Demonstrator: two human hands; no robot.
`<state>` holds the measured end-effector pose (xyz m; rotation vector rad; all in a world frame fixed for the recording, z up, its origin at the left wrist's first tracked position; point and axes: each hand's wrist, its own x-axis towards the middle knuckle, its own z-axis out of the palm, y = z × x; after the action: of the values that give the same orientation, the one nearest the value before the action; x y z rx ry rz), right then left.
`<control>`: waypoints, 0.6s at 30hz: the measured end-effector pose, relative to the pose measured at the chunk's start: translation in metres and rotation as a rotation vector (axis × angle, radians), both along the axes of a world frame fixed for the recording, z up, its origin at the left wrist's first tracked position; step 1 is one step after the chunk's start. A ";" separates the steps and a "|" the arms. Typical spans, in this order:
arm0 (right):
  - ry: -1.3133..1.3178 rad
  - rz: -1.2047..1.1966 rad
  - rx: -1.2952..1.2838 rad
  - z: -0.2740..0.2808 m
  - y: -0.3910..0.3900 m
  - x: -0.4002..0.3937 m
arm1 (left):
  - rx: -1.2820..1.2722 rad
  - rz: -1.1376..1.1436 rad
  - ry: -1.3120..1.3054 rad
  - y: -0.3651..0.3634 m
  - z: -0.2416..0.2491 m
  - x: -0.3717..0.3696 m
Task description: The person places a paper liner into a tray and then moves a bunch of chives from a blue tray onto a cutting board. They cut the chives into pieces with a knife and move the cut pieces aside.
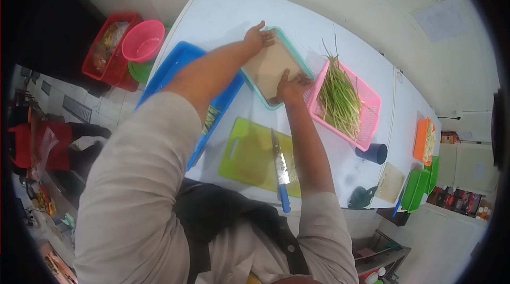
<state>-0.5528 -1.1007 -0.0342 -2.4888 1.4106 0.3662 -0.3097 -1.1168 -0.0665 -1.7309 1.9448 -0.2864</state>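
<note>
Beige sleeves (141,162), dark apron (234,212), seemingly buttoned.

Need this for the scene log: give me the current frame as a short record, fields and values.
left_hand: at far end of teal-rimmed tray, fingers extended over it
right_hand: at tray's right side, fingers near pink basket
basket_contents: long green stalks, some past the rim
knife: blade on green cutting board, blue handle beyond its near edge
left_of_board: blue tray, partly behind left arm
beside_basket: dark blue cup
grip_on_tray: can't tell
</note>
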 end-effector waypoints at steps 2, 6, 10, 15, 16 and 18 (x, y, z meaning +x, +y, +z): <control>0.124 0.070 -0.014 0.003 0.001 0.005 | 0.129 -0.017 0.052 0.013 0.039 0.005; 0.241 0.134 0.031 0.033 0.014 0.009 | 0.247 -0.145 -0.056 0.024 0.067 0.013; 0.143 0.080 -0.040 -0.045 -0.013 0.012 | 0.247 -0.183 0.004 0.029 0.077 0.018; 0.194 0.101 0.112 0.027 0.004 0.012 | 0.322 -0.209 -0.112 0.007 0.071 0.018; 0.178 0.098 0.106 0.019 0.003 0.011 | 0.299 -0.228 -0.133 0.009 0.071 0.016; 0.136 0.094 0.091 0.005 -0.002 0.012 | 0.242 -0.263 -0.171 0.016 0.073 0.011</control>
<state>-0.5413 -1.1028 -0.0293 -2.5026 1.2969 0.6148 -0.2985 -1.1005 0.0061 -1.2596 1.9880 -0.2692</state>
